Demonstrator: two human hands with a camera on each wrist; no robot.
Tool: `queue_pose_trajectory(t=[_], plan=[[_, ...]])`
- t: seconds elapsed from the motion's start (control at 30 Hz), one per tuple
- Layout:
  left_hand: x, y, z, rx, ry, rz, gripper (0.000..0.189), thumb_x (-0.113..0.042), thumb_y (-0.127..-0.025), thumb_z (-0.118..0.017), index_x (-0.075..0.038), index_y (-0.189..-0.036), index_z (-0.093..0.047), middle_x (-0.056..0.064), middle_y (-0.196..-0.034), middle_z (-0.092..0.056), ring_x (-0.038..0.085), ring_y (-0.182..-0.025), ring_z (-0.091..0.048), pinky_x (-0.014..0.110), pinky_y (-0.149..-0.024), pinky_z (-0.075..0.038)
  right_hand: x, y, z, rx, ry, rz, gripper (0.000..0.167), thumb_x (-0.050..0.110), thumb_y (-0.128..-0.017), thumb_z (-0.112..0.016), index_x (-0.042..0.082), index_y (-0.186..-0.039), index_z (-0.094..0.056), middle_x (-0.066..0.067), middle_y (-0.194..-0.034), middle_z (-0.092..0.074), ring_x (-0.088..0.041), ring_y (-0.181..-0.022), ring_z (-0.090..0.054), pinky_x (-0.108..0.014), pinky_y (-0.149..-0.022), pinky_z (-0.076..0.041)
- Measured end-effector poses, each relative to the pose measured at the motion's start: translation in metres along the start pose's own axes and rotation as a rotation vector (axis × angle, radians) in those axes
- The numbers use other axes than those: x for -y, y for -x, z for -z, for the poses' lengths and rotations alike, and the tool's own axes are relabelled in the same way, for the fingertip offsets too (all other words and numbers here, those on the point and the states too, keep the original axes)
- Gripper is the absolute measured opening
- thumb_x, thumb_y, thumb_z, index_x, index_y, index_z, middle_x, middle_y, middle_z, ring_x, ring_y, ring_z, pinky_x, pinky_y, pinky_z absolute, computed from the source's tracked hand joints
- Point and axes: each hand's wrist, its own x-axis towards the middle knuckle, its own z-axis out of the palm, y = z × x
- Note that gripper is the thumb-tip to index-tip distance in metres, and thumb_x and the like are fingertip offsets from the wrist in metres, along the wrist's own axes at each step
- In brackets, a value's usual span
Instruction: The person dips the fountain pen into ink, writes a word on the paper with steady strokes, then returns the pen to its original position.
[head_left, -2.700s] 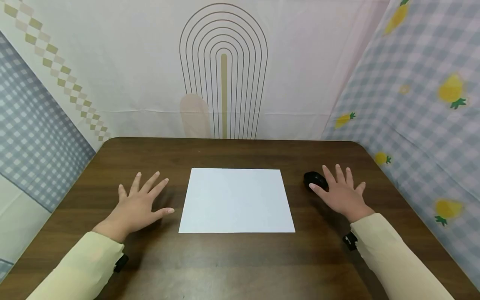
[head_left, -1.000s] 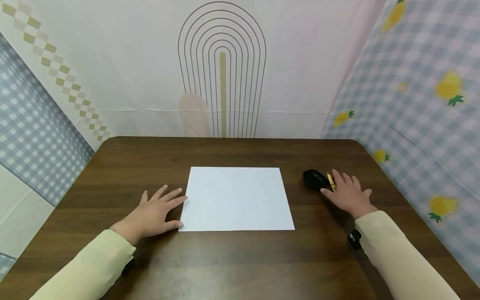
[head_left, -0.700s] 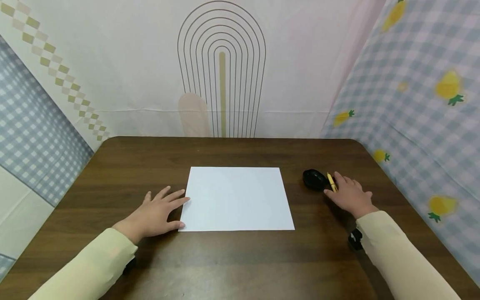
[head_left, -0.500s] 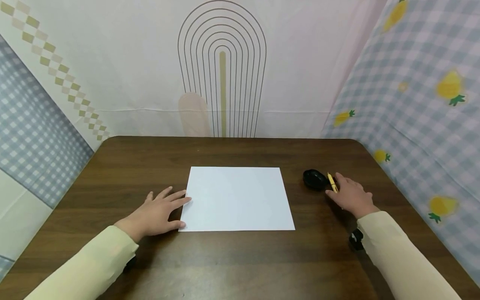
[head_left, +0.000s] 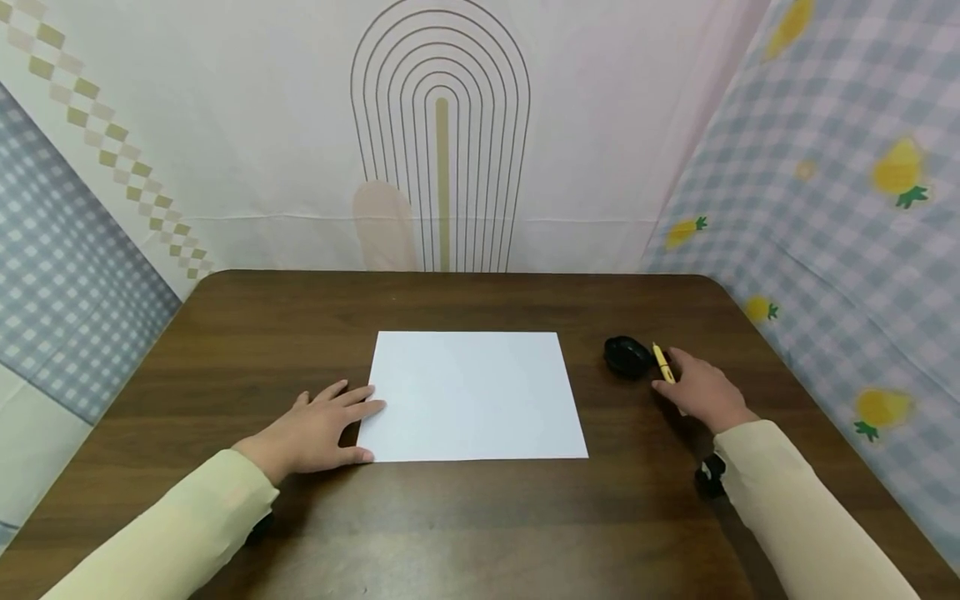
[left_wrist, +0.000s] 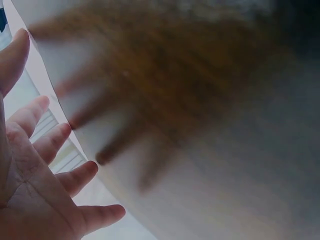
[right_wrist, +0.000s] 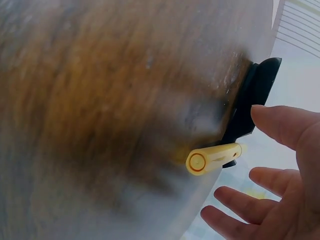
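Observation:
A white sheet of paper (head_left: 476, 396) lies at the middle of the table. Across its left edge rests my left hand (head_left: 311, 433), fingers spread, fingertips and thumb on the margin; the left wrist view shows the same hand (left_wrist: 45, 175) palm-side with extended fingers. To the right, my right hand (head_left: 703, 392) is low beside a yellow pen (head_left: 663, 363), its thumb by the pen's near end. In the right wrist view the pen (right_wrist: 215, 157) lies beyond the parted thumb and fingers of that hand (right_wrist: 280, 175). A rounded black object like a computer mouse (head_left: 628, 357) sits left of the pen.
The brown wooden table (head_left: 465, 533) has rounded far corners. Behind it hangs a white patterned cloth (head_left: 285, 125), with a blue checked cloth (head_left: 832, 250) along the right side. A dark band (head_left: 709, 475) is on my right wrist.
My left hand has moved right, onto the paper's edge. My right hand has drawn back rightward from the black object, its fingers coming closer together, and the yellow pen has come into view.

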Motion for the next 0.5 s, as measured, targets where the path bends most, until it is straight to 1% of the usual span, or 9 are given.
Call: queue_pose_trajectory(t=[0.13,0.3,0.5], plan=[[0.0007,0.0,-0.0008,0.006,0.0,0.005,0.073,-0.052,-0.084,-0.069,-0.019,-0.145,-0.047,0.01,-0.153,-0.036,0.048,-0.138,-0.027,0.077,-0.095,-0.025,-0.0022,-0.001,0.0006,0.01,-0.02,0.003,0.077,0.034,-0.094,-0.058,-0.012,-0.146,-0.024,-0.04,-0.14,-0.034,-0.055,-0.122,-0.041,-0.064,-0.092,-0.039],[0.0012,-0.0008,-0.0018,0.01,0.0,0.006,0.073,-0.052,-0.084,-0.069,-0.019,-0.145,-0.047,0.01,-0.153,-0.036,0.048,-0.138,-0.027,0.076,-0.092,-0.029,-0.0048,-0.002,0.0018,0.03,-0.035,-0.02,0.076,0.033,-0.094,-0.059,-0.011,-0.146,-0.026,-0.039,-0.142,-0.033,-0.055,-0.124,-0.04,-0.064,-0.094,-0.038],[0.0022,-0.0021,-0.0022,0.013,0.006,-0.003,0.073,-0.052,-0.084,-0.069,-0.019,-0.145,-0.047,0.011,-0.153,-0.036,0.048,-0.138,-0.027,0.076,-0.09,-0.031,-0.0082,-0.0025,0.0021,0.03,-0.044,-0.03,0.074,0.033,-0.094,-0.059,-0.011,-0.145,-0.029,-0.038,-0.142,-0.034,-0.054,-0.123,-0.041,-0.064,-0.094,-0.038]])
